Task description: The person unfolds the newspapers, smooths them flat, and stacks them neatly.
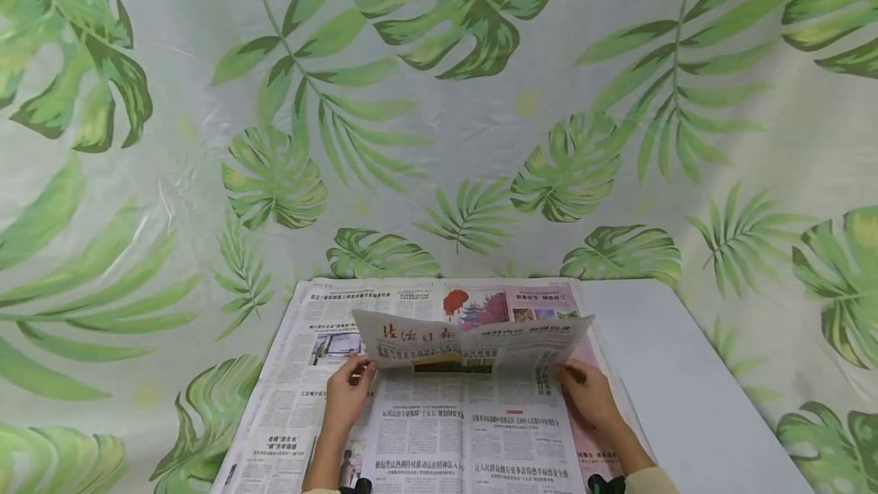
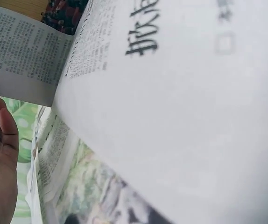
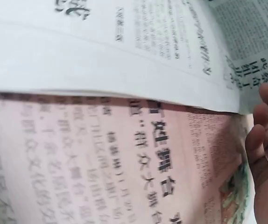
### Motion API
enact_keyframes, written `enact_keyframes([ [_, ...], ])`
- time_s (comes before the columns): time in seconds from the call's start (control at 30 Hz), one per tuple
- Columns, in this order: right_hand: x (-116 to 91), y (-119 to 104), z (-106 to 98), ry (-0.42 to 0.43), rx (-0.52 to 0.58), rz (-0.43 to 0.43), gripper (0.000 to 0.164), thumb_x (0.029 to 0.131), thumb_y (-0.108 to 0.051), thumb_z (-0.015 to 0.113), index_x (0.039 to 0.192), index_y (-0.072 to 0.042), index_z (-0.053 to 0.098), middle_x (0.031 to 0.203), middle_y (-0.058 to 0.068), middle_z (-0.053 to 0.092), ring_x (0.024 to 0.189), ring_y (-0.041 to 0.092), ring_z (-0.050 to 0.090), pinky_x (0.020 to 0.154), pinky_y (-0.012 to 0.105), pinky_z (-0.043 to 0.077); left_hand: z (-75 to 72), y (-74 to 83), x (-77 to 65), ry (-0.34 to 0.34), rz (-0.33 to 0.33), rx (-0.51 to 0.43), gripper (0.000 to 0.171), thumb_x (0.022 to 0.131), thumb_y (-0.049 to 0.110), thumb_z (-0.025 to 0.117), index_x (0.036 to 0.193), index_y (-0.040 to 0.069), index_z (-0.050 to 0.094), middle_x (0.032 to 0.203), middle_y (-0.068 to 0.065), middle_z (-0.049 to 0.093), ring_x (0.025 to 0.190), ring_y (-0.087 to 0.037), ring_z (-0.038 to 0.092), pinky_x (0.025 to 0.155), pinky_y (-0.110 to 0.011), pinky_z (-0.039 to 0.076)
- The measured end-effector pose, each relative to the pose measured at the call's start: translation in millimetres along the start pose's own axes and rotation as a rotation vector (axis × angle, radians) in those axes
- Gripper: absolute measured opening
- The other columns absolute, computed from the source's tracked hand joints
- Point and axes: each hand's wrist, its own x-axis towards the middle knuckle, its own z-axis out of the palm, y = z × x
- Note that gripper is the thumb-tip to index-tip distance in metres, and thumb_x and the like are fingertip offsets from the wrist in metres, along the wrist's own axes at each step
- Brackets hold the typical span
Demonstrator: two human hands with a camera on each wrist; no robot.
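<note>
A newspaper (image 1: 425, 433) with a red-character masthead is folded across its width, its upper part lifted and tilted up toward the camera. My left hand (image 1: 350, 387) pinches the left edge near the fold. At the opposite edge, my right hand (image 1: 588, 393) grips the sheet at about the same height. In the left wrist view the left fingers (image 2: 7, 126) bend at the lower border of the raised page. The right wrist view has the right fingers (image 3: 260, 135) curled by the page edge, with the thumb out of sight.
Other newspaper sheets (image 1: 288, 395) lie spread flat beneath, one with a pink page and a red lantern picture (image 1: 480, 305). They cover much of a white table (image 1: 686, 402). Behind the table's far edge hangs a leaf-patterned curtain (image 1: 480, 136).
</note>
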Motion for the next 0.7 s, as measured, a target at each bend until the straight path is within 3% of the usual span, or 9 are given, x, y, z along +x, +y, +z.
enact_keyframes([
  [0.23, 0.8, 6.3, 6.1, -0.001, 0.027, 0.036, 0.032, 0.104, -0.031, 0.062, 0.128, -0.013, 0.071, 0.114, 0.007, 0.076, 0.097, 0.015, 0.069, 0.079, 0.024, 0.055, 4.1, -6.1, 2.7, -0.032, -0.068, 0.043, 0.017, 0.098, 0.025, 0.072, 0.112, 0.015, 0.076, 0.102, -0.003, 0.076, 0.091, -0.009, 0.068, 0.077, -0.022, 0.058],
  [0.7, 9.3, 11.3, 8.6, -0.002, -0.016, 0.159, 0.029, 0.104, -0.028, 0.062, 0.127, -0.014, 0.072, 0.104, 0.004, 0.075, 0.084, 0.014, 0.063, 0.069, 0.021, 0.051, 12.5, -12.2, 3.8, -0.033, -0.146, 0.07, 0.022, 0.1, 0.029, 0.069, 0.115, 0.015, 0.074, 0.103, -0.005, 0.075, 0.086, -0.014, 0.069, 0.069, -0.022, 0.056],
])
